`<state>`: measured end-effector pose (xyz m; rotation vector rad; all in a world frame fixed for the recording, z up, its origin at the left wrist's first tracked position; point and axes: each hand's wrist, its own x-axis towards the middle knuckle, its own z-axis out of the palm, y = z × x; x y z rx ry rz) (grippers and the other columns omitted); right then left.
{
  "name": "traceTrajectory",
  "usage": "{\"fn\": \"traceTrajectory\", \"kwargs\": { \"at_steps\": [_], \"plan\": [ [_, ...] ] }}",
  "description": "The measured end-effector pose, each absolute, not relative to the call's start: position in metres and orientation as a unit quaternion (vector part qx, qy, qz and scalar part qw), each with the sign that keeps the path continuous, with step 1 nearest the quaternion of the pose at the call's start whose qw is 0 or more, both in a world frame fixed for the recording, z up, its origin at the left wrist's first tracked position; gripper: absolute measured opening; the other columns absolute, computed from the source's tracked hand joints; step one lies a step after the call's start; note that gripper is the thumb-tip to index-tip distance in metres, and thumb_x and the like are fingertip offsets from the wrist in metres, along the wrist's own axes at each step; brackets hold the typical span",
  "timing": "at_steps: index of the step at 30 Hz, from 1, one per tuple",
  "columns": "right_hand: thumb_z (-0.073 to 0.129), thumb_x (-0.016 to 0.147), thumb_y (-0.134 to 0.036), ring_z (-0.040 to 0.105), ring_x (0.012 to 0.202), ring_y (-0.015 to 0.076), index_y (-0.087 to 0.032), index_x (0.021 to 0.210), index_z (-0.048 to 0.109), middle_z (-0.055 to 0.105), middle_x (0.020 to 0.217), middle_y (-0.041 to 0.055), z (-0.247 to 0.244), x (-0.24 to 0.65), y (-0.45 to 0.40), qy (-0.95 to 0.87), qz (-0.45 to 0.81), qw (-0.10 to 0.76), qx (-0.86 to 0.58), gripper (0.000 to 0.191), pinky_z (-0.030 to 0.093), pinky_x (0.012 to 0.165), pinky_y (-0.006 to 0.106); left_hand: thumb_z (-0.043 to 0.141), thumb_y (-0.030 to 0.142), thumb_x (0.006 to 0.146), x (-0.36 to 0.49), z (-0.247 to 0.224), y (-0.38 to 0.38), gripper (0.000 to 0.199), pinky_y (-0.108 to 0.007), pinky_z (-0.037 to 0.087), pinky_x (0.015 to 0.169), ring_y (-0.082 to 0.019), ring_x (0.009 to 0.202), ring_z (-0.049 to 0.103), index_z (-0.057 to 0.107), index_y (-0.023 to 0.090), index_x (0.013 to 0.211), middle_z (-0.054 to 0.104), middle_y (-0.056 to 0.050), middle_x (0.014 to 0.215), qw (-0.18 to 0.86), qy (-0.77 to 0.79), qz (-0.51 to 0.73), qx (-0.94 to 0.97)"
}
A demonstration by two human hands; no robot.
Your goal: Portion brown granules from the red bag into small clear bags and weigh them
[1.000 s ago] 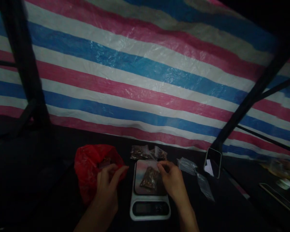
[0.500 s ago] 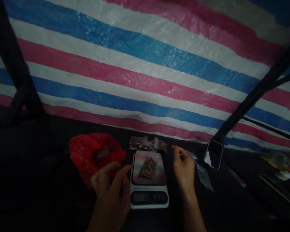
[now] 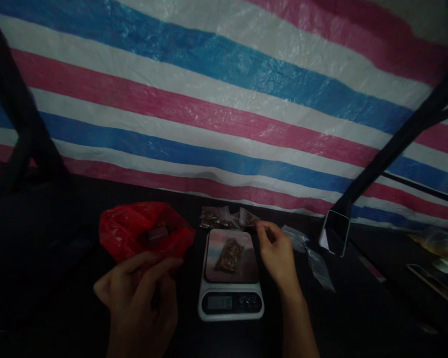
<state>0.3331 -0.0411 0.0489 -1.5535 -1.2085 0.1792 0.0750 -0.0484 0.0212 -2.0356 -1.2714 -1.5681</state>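
Sitting at a dark tabletop (image 3: pixel 358 318), I am looking down at a small white kitchen scale (image 3: pixel 230 278) with a clear packet of brown bits (image 3: pixel 229 254) lying flat on its platform, touched by neither of my hands. My right hand (image 3: pixel 278 251) is hovering just beside the scale's far right corner, fingers curled loosely and gripping nothing that I can make out, its fingertips close to two more filled packets (image 3: pixel 227 218) lying behind the scale. My left hand (image 3: pixel 138 298) is hanging low on the near left, fingers spread open and empty, pointing toward a crumpled red plastic bag (image 3: pixel 142 233) just beyond it (something dark is sitting in the bag's mouth, too dim to tell what). Empty clear bags (image 3: pixel 309 253) are lying to the right of my right hand, and a phone (image 3: pixel 335 232) is leaning upright beyond them. A striped red, white and blue tarp (image 3: pixel 224 109) is filling the background.
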Motion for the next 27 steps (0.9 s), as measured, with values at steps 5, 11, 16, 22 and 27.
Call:
{"fn": "traceTrajectory", "kwargs": {
  "at_steps": [5, 11, 16, 22, 27],
  "plan": [
    [0.065, 0.091, -0.045, 0.074, 0.092, 0.0273, -0.021, 0.095, 0.081, 0.082, 0.095, 0.0083, 0.048, 0.331, -0.043, -0.534, 0.117, 0.505, -0.668, 0.028, 0.053, 0.089, 0.040, 0.053, 0.010, 0.097, 0.072, 0.027, -0.046, 0.018, -0.046, 0.039, 0.078, -0.029, 0.091, 0.056, 0.061, 0.027, 0.100, 0.055, -0.006, 0.101, 0.154, -0.429, -0.551, -0.699],
    [0.066, 0.086, -0.042, 0.072, 0.080, 0.0239, -0.020, 0.105, 0.079, 0.080, 0.085, 0.0048, 0.048, 0.327, -0.044, -0.545, 0.168, 0.493, -0.657, 0.032, 0.053, 0.078, 0.036, 0.053, 0.012, 0.096, 0.069, 0.013, -0.048, 0.023, -0.045, 0.046, 0.083, -0.026, 0.096, 0.060, 0.062, 0.028, 0.110, 0.059, -0.005, 0.106, 0.098, -0.416, -0.541, -0.725],
    [0.064, 0.087, -0.055, 0.074, 0.085, 0.0287, -0.020, 0.113, 0.074, 0.080, 0.091, 0.0082, 0.052, 0.327, -0.048, -0.531, 0.179, 0.461, -0.688, 0.045, 0.053, 0.079, 0.040, 0.052, 0.014, 0.099, 0.087, 0.005, -0.063, 0.027, -0.035, 0.056, 0.081, -0.022, 0.101, 0.066, 0.058, 0.029, 0.121, 0.061, -0.005, 0.113, -0.015, -0.422, -0.569, -0.706],
    [0.074, 0.080, -0.058, 0.075, 0.096, 0.0447, -0.019, 0.124, 0.069, 0.078, 0.104, 0.0198, 0.069, 0.280, -0.051, -0.494, 0.073, 0.371, -0.783, 0.059, 0.051, 0.080, 0.051, 0.050, 0.012, 0.099, 0.090, 0.014, -0.064, 0.027, -0.033, 0.053, 0.084, -0.022, 0.105, 0.061, 0.057, 0.027, 0.120, 0.056, -0.006, 0.116, 0.017, -0.431, -0.567, -0.702],
    [0.077, 0.082, -0.042, 0.071, 0.112, 0.0511, -0.009, 0.134, 0.062, 0.071, 0.124, 0.0297, 0.074, 0.235, -0.043, -0.488, 0.030, 0.272, -0.829, 0.062, 0.052, 0.091, 0.057, 0.050, 0.015, 0.098, 0.066, 0.026, -0.035, 0.019, -0.047, 0.047, 0.088, -0.032, 0.104, 0.054, 0.059, 0.021, 0.114, 0.056, -0.011, 0.111, 0.080, -0.495, -0.550, -0.668]
  ]
}}
